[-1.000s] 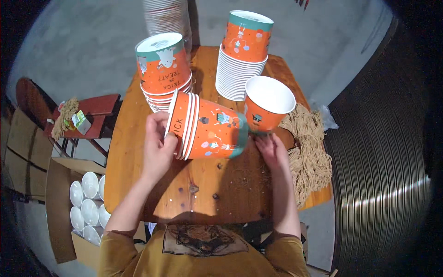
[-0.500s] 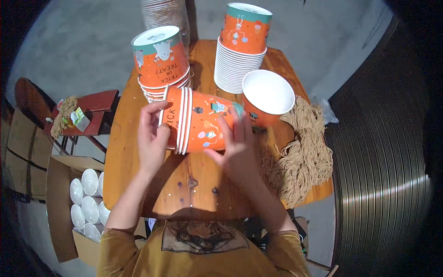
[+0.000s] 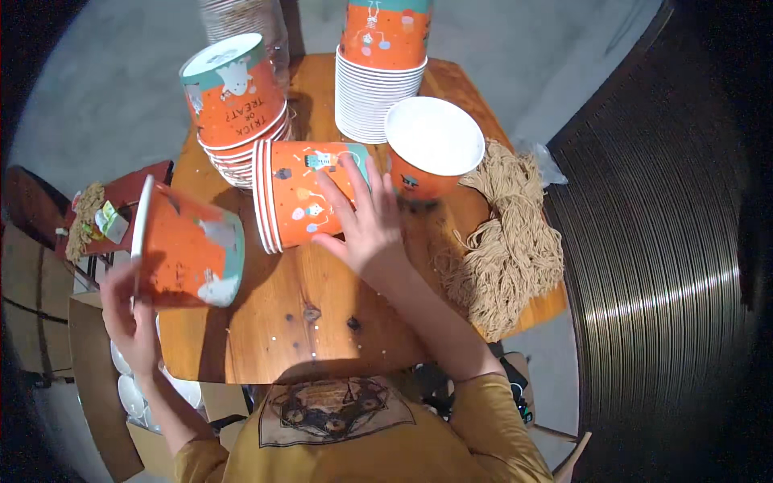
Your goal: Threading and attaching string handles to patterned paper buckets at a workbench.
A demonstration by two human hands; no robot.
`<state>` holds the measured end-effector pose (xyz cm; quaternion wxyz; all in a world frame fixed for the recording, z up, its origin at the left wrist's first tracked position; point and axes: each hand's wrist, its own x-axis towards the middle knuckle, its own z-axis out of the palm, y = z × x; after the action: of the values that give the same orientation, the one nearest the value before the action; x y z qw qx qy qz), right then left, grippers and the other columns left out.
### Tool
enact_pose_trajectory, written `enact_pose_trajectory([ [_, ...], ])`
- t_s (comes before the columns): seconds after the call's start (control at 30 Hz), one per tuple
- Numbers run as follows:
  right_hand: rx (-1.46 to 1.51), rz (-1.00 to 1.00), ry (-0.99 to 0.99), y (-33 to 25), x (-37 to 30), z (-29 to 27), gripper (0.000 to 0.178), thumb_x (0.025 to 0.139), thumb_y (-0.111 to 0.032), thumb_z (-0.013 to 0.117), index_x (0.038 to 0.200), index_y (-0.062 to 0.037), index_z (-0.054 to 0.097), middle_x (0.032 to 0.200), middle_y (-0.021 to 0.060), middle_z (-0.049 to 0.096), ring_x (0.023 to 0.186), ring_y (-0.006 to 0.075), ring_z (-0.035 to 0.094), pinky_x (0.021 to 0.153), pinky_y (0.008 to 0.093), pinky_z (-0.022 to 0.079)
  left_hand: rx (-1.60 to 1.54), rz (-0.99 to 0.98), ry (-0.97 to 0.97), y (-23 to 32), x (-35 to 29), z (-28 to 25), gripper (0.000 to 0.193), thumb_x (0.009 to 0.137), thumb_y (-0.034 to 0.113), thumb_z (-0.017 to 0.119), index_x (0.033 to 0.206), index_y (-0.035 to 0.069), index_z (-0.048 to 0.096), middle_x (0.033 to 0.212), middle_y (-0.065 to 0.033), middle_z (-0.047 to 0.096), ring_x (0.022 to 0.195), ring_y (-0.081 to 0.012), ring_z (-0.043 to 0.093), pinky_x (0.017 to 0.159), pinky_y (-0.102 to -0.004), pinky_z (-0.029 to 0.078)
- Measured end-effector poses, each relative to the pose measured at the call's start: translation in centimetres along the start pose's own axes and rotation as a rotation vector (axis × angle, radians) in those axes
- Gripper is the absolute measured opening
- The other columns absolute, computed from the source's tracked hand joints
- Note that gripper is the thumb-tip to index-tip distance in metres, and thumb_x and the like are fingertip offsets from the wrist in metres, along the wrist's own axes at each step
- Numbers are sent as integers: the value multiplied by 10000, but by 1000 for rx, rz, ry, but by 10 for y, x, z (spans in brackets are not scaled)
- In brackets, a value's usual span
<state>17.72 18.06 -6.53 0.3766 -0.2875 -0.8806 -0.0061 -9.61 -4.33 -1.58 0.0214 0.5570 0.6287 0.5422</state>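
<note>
My left hand [image 3: 129, 314] grips the rim of an orange paper bucket [image 3: 193, 249], which is tilted on its side and blurred by motion at the table's left edge. The bucket has a green base band and white ghost prints. A short nest of similar paper buckets [image 3: 302, 193] lies sideways over the table, white rims to the left. My right hand [image 3: 366, 217] holds this nest near its base end, fingers spread across the printed side and thumb at the lower edge. Just right of it, a paper bucket [image 3: 435, 137] stands with its white mouth up.
Two upside-down bucket stacks, one at the left [image 3: 241, 105] and one at the back [image 3: 380, 101], stand on the wooden table [image 3: 322, 322]. A tan string bundle [image 3: 515, 249] lies at the right. Below left, a cardboard box [image 3: 97, 378] holds white-mouthed containers. A red bench [image 3: 133, 193] stands beyond.
My left hand has pulled one bucket off the nest and carried it left and nearer. My right hand stays on the remaining nest. The whole view has shifted slightly.
</note>
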Motion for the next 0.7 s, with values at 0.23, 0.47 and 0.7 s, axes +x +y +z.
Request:
enact_pose_trajectory([
  [0.23,64,-30,31,-3,1,-17,746,672,-252,799,1333,-142,471,1388,169,380,1272,413,351,1017,578,323,398,201,-539,72,2,6,416,581,-38,539,987,25,600,860,-146,592,776,-315,514,702,-383,420],
  [0.47,217,236,-196,25,-61,-55,202,810,-128,641,999,-64,605,928,113,589,880,301,578,776,414,471,553,522,-643,77,-20,33,407,623,123,648,1029,137,659,736,26,513,697,-199,470,665,-348,422],
  [0.7,119,330,-427,38,-117,-48,135,844,-157,607,925,-50,592,915,138,575,880,348,565,774,425,470,473,494,-574,58,-39,42,406,639,116,634,1045,119,648,817,-23,513,780,-232,510,741,-413,448],
])
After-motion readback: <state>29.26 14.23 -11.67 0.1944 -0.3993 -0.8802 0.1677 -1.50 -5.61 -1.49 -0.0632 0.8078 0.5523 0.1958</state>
